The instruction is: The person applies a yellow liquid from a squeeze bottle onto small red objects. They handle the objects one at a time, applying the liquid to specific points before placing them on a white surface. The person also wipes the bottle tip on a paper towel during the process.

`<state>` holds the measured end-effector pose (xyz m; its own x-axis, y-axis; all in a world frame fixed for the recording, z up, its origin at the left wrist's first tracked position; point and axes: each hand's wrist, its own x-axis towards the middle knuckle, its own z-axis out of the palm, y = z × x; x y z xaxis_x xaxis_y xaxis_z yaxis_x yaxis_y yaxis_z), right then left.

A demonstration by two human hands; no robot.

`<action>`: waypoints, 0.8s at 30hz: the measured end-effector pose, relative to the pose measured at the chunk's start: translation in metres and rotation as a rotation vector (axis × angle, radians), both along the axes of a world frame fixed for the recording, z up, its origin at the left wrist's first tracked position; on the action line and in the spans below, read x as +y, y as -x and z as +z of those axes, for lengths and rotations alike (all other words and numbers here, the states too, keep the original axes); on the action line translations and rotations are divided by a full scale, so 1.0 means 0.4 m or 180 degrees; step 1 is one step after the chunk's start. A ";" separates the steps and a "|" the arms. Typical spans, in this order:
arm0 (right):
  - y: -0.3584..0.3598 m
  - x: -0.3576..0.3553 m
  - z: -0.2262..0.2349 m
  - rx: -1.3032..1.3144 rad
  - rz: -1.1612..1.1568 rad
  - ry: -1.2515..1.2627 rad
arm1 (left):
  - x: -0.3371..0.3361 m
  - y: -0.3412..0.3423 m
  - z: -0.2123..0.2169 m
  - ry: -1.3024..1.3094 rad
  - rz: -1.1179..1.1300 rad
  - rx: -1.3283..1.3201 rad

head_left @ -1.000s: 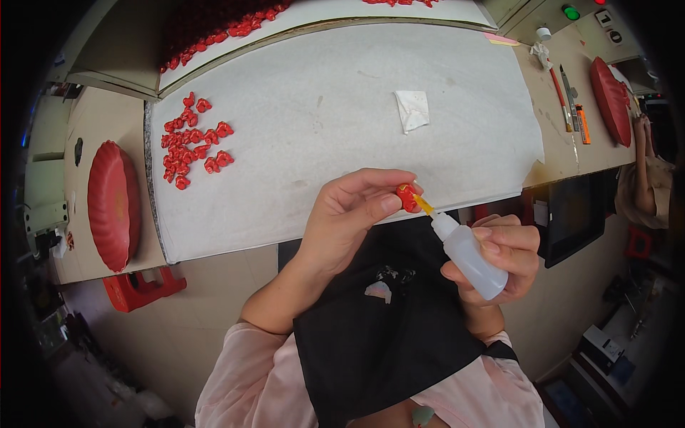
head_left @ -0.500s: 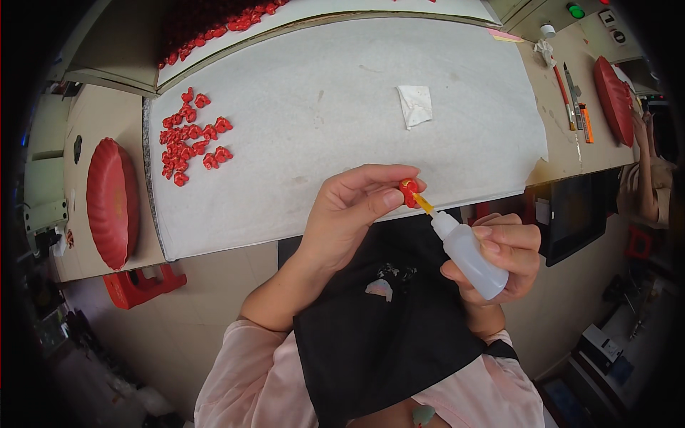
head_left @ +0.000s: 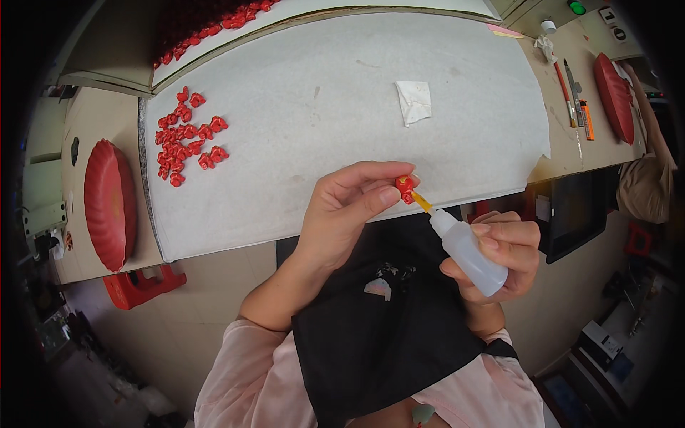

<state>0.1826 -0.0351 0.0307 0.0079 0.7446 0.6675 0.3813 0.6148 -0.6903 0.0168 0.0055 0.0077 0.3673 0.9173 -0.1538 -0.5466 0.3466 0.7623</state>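
Slightly up and toward my left, the knobbly red ornament [head_left: 404, 189] had moved since a second earlier, and it looked turned a little, while the squeeze bottle [head_left: 474, 260] had hardly shifted. I took that to mean I was bringing a fresh part of it round to the yellow tip [head_left: 422, 202], which met or nearly met its lower right side. My left grip [head_left: 394, 184] pinched the ornament between thumb and fingers, just over the near edge of the paper sheet [head_left: 321, 164]; my right grip [head_left: 492, 242] was wrapped around the bottle's translucent body. Beyond them, a folded white tissue [head_left: 414, 103] lay on the sheet, and more red ornaments [head_left: 187, 135] sat clustered at its left. On the table [head_left: 571, 157], a scalloped red tray [head_left: 110, 207] stood to my left, with a red-handled brush [head_left: 564, 93] and a slim knife [head_left: 572, 84] to my right. Past those, a co-worker's arm [head_left: 653, 118] had shifted too. Farthest off, a dark heap of red pieces [head_left: 235, 19] filled the raised shelf.
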 end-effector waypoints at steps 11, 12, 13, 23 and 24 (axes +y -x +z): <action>-0.014 0.010 0.004 -0.0011 -0.0114 0.0116 | 0.009 0.011 -0.006 0.0122 -0.0068 -0.0130; -0.019 0.014 0.008 0.0055 -0.0115 0.0157 | 0.012 0.016 -0.007 0.0187 -0.0046 -0.0269; -0.027 0.033 0.013 0.0307 0.0051 0.0180 | 0.016 0.022 -0.008 0.0253 -0.0025 -0.0407; 0.016 0.526 0.030 0.0010 0.0696 0.1328 | 0.047 0.081 -0.013 0.0349 0.0256 -0.1000; 0.037 0.581 0.022 -0.0403 0.0494 0.1440 | 0.049 0.088 -0.014 0.0313 0.0294 -0.0929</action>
